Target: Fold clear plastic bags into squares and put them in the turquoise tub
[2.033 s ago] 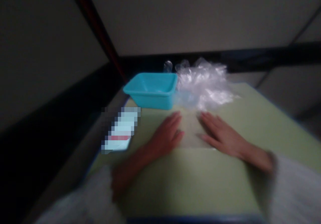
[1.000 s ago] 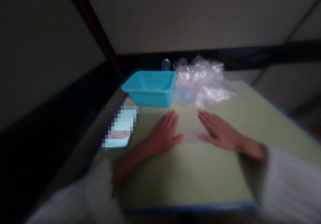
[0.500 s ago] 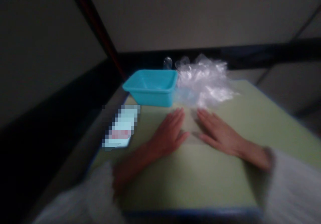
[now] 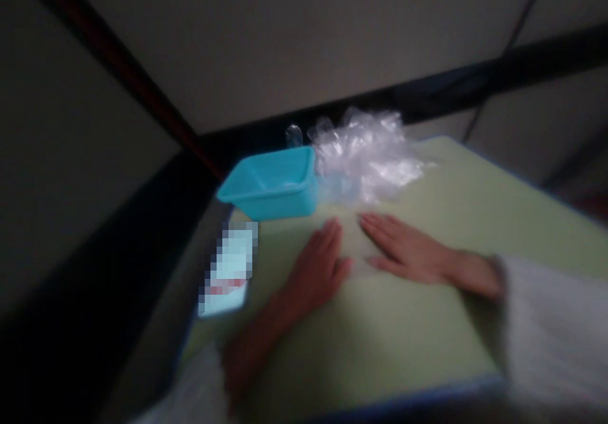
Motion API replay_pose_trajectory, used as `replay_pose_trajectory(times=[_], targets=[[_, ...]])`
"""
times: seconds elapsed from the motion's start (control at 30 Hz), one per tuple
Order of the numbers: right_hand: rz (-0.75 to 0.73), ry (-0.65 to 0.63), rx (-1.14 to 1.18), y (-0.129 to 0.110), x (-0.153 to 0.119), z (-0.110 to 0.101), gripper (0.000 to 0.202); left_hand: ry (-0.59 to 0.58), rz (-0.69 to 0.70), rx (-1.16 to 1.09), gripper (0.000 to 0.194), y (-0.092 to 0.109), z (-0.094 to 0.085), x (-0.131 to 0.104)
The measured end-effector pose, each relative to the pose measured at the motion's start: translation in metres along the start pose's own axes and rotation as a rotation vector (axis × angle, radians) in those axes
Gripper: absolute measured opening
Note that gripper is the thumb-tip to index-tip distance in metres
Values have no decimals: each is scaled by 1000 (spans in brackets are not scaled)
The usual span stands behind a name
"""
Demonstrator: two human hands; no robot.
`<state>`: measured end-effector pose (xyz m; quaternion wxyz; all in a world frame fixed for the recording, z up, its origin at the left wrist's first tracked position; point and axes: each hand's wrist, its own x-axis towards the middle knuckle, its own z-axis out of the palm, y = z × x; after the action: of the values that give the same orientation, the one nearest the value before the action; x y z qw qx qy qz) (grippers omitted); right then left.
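Note:
My left hand (image 4: 319,265) lies flat, palm down, fingers stretched out and pointing away from me. My right hand (image 4: 403,246) is also flat, its fingers reaching toward the left hand. Between them a thin, see-through plastic sheet or bag (image 4: 355,250) lies on the table, and both hands rest at its sides. Its exact kind is too blurred to tell. Just beyond the hands is a heap of crumpled clear plastic bags (image 4: 370,154). A turquoise plastic basin (image 4: 280,202) stands left of the heap, beyond my left hand.
The yellow-green table (image 4: 394,341) has a blue edge. A phone-like device with a lit, pixelated screen (image 4: 230,269) lies near the left edge, short of the basin. A pale wall (image 4: 332,44) with a dark band rises behind the table.
The whole view has tilted, so the basin, heap and device appear shifted to the left. Both hands stay flat beside the clear plastic, with little visible movement on the table.

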<state>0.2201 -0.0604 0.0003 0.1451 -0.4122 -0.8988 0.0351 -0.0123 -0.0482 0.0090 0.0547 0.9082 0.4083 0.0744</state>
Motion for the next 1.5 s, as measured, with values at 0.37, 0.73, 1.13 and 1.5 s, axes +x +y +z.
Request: replay_pose_trajectory(times=[0.37,0.73,1.13,1.5], targets=[[-9,-31,-36,2,-1,5,82,-66,16,66,67,-2,1,0],[42,-60,-63,2,-3,4,84,-42,-17,95,70,-3,4,0],[-114,69,318,15,-15,-45,36,294,46,-260,42,-22,-4,-8],[-423,8,-92,2,-32,-52,26,271,430,120,27,-8,-30,-22]])
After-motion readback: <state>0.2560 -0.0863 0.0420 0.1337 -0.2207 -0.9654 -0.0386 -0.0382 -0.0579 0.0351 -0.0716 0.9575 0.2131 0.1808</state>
